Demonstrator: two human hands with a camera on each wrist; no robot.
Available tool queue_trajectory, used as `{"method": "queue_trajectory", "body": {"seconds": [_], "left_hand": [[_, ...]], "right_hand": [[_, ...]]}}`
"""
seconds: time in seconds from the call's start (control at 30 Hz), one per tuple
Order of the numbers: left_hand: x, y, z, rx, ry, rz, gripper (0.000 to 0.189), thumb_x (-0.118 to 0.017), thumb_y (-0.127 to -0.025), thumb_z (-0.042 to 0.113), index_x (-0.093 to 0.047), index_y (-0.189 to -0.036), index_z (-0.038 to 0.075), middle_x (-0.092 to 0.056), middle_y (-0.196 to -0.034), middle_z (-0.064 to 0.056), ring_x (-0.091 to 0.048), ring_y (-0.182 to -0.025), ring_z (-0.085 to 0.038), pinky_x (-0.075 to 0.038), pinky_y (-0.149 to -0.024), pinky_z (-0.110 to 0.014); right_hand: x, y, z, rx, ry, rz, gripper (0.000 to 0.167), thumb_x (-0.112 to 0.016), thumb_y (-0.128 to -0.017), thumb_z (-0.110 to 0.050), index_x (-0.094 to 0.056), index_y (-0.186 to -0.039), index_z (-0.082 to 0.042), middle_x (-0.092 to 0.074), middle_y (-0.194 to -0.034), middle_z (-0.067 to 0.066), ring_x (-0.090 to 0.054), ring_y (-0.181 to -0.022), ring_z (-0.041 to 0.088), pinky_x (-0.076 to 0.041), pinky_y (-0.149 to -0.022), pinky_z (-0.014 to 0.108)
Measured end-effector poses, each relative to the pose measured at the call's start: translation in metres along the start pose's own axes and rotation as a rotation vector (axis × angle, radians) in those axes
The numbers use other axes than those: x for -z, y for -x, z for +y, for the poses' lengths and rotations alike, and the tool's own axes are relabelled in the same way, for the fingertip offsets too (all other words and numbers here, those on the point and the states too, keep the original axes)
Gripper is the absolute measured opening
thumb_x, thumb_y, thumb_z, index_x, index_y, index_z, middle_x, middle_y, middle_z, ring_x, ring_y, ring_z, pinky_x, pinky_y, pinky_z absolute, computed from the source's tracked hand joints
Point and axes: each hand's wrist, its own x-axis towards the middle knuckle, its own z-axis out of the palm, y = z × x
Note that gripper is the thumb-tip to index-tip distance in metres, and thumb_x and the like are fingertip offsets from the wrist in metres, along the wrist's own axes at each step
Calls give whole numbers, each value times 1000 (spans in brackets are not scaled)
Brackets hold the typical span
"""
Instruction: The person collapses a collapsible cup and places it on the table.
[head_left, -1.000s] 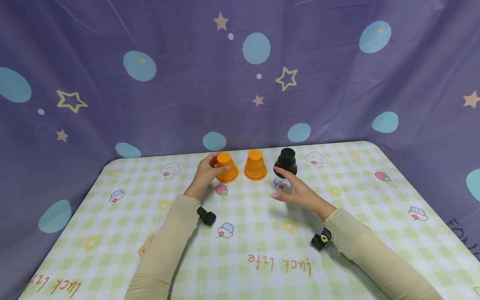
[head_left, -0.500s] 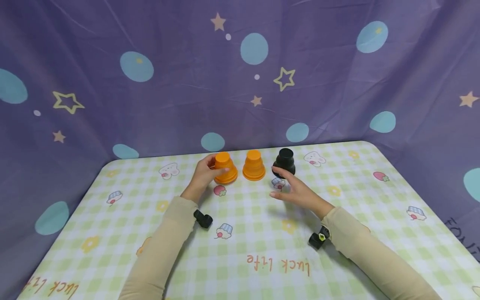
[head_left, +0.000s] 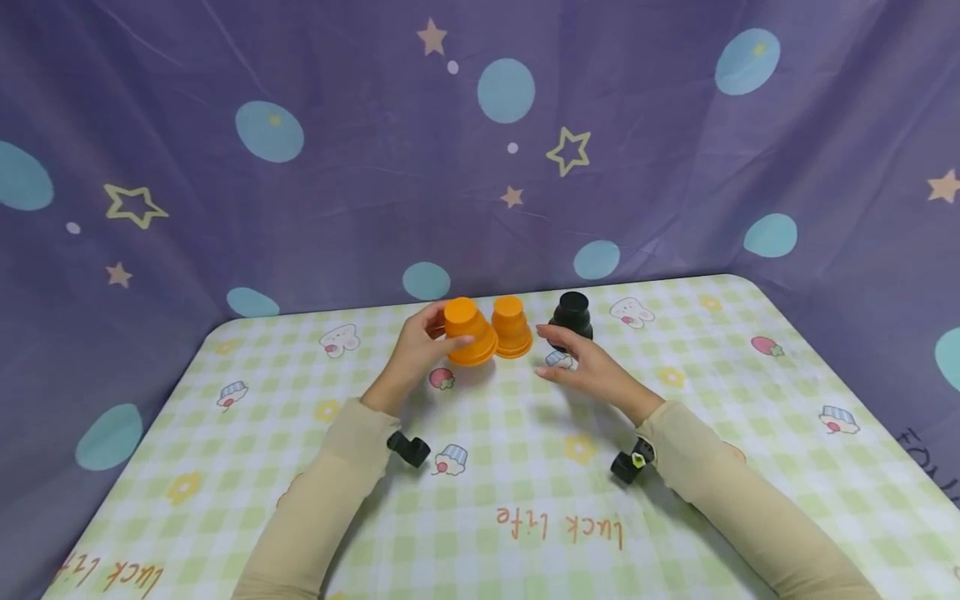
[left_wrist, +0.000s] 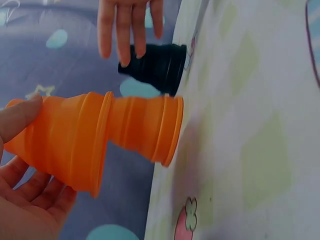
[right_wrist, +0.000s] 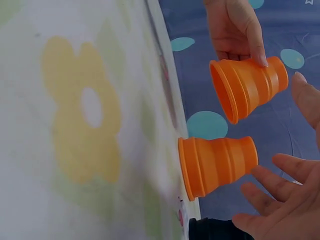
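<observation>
1. The left hand is clamped on one orange stepped cup, thumb on one side; this cup is upside down, raised above the bench, near the far edge.
2. The second orange cup stands upside down near the far edge.
3. The black cup stands likewise, nearer to the far right corner.
4. The right hand has thumb and fingers apart, beside the black cup; whether they touch, I cannot tell.
</observation>
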Motion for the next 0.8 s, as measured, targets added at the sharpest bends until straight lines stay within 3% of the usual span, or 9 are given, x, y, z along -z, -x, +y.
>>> {"method": "queue_trajectory", "body": {"seconds": [0.2, 0.4, 0.53, 0.8], "left_hand": [[-9, 8, 9, -116, 44, -65, 49, -75, -79, 4, -56, -124, 1, -61, -116, -17, -56, -106, -27, -40, -103, -39], [-17, 13, 17, -145, 73, -104, 50, -75, -78, 0, -56, -124, 1, -61, -119, -16, -56, -110, -27, -41, -102, -39], [-21, 17, 20, -163, 88, -137, 52, -76, -76, -1, -56, -125, 0, -59, -123, -15, -56, -112, -27, -41, -102, -39], [-23, 22, 21, -230, 89, -205, 56, -77, -74, -5, -56, -126, -2, -61, -121, -17, -57, -111, -24, -42, -102, -36]], "right_hand": [[2, -1, -20, 20, -62, -13, 57, -66, -88, -9, -41, -136, 8, -42, -141, 24, -40, -129, 39, -27, -110, 50], [0, -9, -8, 98, -56, -13, 52, -66, -89, -15, -47, -133, 6, -49, -136, 21, -47, -124, 37, -33, -107, 48], [0, -12, -7, 85, -84, -5, 48, -65, -90, -16, -50, -132, 2, -53, -134, 15, -50, -122, 31, -35, -107, 45], [-3, -13, -12, 9, -165, -2, 43, -60, -94, -19, -52, -130, 3, -61, -123, 18, -60, -110, 28, -49, -93, 39]]}}
